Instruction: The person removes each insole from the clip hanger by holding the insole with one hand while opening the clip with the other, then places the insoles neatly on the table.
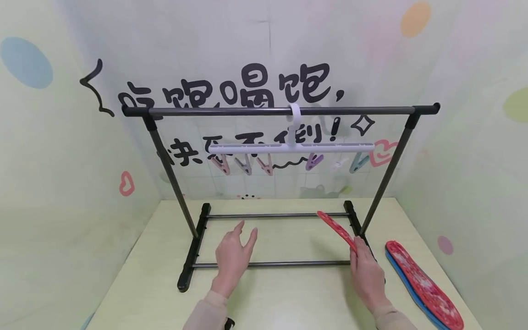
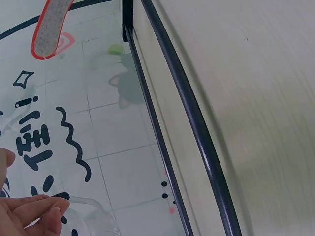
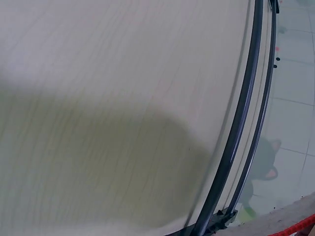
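My right hand (image 1: 367,275) grips one end of a thin red patterned insole (image 1: 336,229), its far end tilted up and to the left. The left wrist view catches that insole's grey underside and red edge (image 2: 49,30) at the top left. Level with it on the left, my left hand (image 1: 232,256) hovers above the rack's base, thumb and fingers apart, holding nothing. In front of both hands, a lavender clip hanger (image 1: 251,149) hangs from the black rack's top bar (image 1: 198,111). Several pastel clips, including a purple clip (image 1: 314,161), dangle from it.
Red insoles with a blue layer beneath (image 1: 426,286) lie on the table's right side. The rack's lower front bar (image 1: 288,264) and side feet (image 1: 187,270) rest on the pale wooden table (image 1: 148,256). Printed curtains stand behind and at both sides. A small black object (image 1: 229,323) shows at the bottom edge.
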### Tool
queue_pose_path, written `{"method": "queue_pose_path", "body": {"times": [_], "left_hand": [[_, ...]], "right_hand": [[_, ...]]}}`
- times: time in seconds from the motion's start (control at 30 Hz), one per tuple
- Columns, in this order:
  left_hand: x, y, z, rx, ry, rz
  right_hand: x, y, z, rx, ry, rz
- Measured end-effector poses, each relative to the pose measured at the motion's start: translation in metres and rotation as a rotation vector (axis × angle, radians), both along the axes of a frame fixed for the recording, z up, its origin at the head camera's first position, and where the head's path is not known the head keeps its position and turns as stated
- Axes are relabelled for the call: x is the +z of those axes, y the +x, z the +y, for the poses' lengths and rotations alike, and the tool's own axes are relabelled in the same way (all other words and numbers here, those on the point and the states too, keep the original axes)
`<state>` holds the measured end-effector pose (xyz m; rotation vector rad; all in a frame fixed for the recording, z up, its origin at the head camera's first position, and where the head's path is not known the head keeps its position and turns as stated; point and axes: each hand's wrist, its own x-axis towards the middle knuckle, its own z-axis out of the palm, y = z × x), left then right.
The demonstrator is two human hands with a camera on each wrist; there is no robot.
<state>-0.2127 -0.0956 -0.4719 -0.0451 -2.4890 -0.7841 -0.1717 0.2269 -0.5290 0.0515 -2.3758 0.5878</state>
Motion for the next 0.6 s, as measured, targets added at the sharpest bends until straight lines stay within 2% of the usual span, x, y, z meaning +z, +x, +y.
{"method": "queue_pose_path", "body": {"times": [0.27, 0.6], "left_hand": [[-0.005, 0.005, -0.001, -0.020, -0.001, -0.065], [-0.009, 0.008, -0.001, -0.038, 0.020, -0.085]], "right_hand": [[0.009, 0.013, 0.026, -0.037, 0.046, 0.001], [0.003, 0.033, 0.075, -0.101, 0.124, -0.032]]}}
